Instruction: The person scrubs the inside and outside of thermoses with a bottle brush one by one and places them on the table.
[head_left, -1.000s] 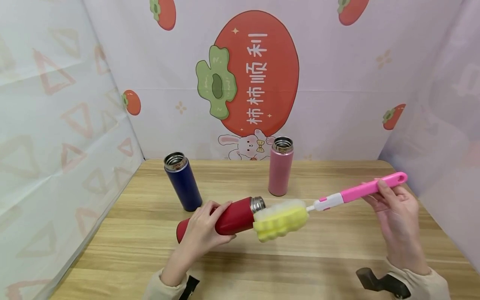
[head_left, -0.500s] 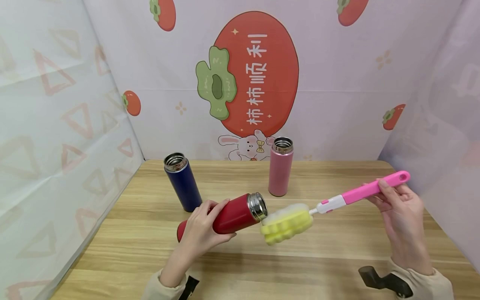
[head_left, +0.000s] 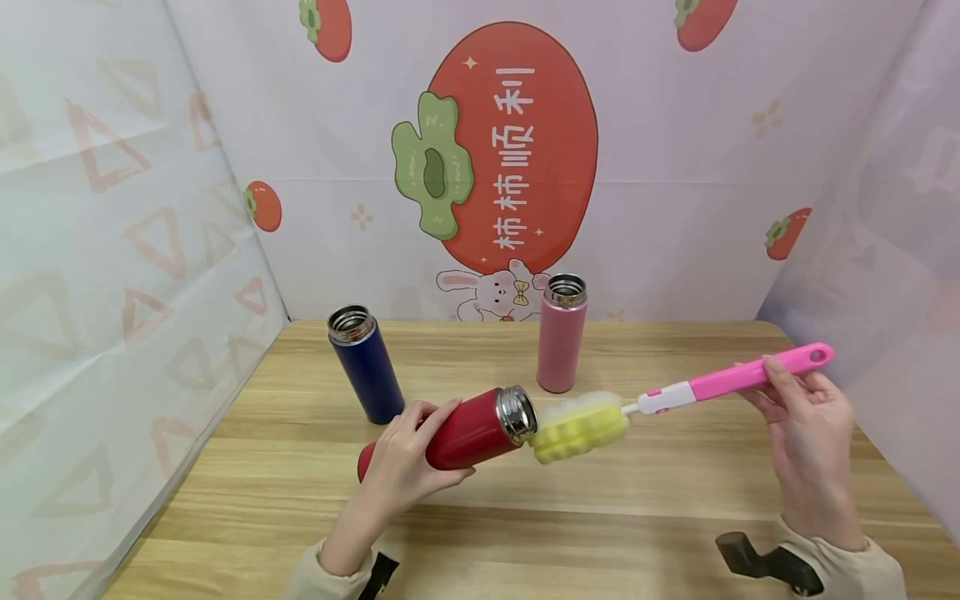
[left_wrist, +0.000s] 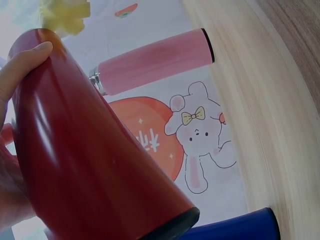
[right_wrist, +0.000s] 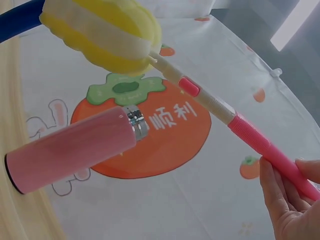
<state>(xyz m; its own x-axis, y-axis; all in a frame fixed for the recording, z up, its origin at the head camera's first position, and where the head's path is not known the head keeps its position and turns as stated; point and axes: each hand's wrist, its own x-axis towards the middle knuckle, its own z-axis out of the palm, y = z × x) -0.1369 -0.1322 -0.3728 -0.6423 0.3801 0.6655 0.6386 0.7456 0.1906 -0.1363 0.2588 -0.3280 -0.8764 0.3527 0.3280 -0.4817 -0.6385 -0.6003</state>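
The red bottle (head_left: 472, 433) is tipped on a slant over the left side of the tabletop (head_left: 637, 533), and its shiny open mouth points right and a little up. The left hand (head_left: 405, 454) holds it — the fingers are wrapped round its middle. The right hand (head_left: 806, 417) has its fingers and thumb pinched on the pink handle (head_left: 738, 379) of a brush (head_left: 663, 398). The brush's fluffy yellow and white head (head_left: 581, 429) sits just beside the red bottle's mouth, outside it; I cannot tell if they touch. A blue bottle (head_left: 369, 367) stands at the far left, and a pink bottle (head_left: 561, 346) stands at the far edge, near the middle — both have open tops. Behind them hangs a cloth (head_left: 675, 150) with a big red fruit and a bunny.
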